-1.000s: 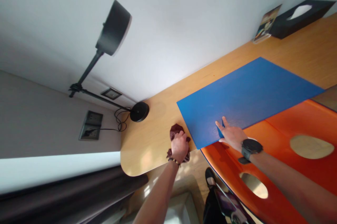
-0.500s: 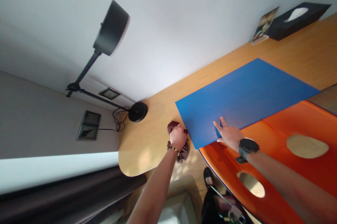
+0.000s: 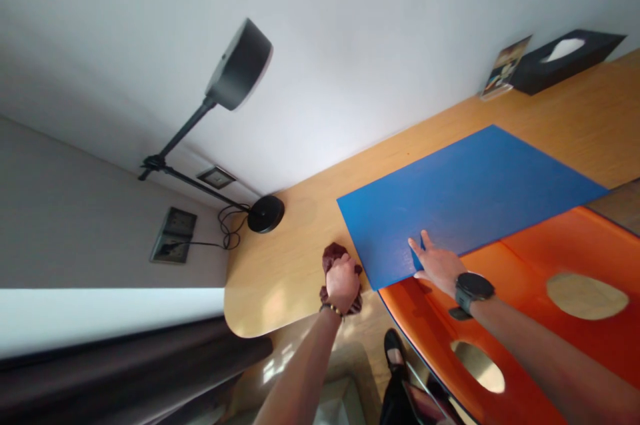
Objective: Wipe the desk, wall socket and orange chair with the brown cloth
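Observation:
My left hand (image 3: 344,280) is closed around a crumpled dark maroon cloth (image 3: 334,256), pressed on the wooden desk (image 3: 270,265) just left of the blue mat. Parts of the cloth stick out above and below the fist. The flat blue mat (image 3: 465,192) lies along the desk, its front edge at the desk's edge. On its near left part rests my right hand (image 3: 437,264), fingers spread, a dark watch on that wrist. Nothing shows in the right hand's grasp.
A black desk lamp (image 3: 240,65) stands at the left, its cable running to a wall socket (image 3: 174,235). An orange chair (image 3: 535,245) with oval holes is against the desk front. At the back right are a small picture stand (image 3: 505,68) and a black tissue box (image 3: 565,64).
The view has shifted slightly, so most things appear a little lower. My left hand keeps its grip on the cloth beside the mat, and my right hand stays on the mat.

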A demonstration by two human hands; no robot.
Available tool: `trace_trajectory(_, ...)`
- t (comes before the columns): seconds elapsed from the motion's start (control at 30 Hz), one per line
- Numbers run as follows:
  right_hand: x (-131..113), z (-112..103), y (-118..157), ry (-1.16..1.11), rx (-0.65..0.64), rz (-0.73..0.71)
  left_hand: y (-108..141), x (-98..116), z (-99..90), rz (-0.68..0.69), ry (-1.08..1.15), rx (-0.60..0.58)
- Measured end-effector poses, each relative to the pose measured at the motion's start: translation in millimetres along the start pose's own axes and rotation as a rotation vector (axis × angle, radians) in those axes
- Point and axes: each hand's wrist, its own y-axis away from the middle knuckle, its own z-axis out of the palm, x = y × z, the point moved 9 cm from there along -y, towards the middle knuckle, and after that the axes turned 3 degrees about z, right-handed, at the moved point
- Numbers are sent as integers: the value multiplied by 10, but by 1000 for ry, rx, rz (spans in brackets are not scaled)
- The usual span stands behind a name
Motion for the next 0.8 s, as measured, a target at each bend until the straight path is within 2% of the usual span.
trace_trajectory(0.07,-1,6,0,4,0,-1,22,-9,25,3,7,-4)
trace_trajectory(0.23,-14,4,13,31,12,-8,-141,-66,-35,-33,10,12)
trace_trajectory(0.43,1,63,-32,66,27,-10,64,-23,71,9,22,3)
trace_trajectory(0.57,23,126,-32,82,33,-18,-244,-32,-111,-32,8,66)
trace_trajectory(0.67,72,214,-29,116,47,-19,-471,29,-232,-6,9,128)
trace_trajectory(0.73,113,277,-43,144,65,-23,-456,17,-232,49,8,189)
trace_trajectory(0.8,150,321,-61,167,94,-27,-275,-187,-161,87,5,237)
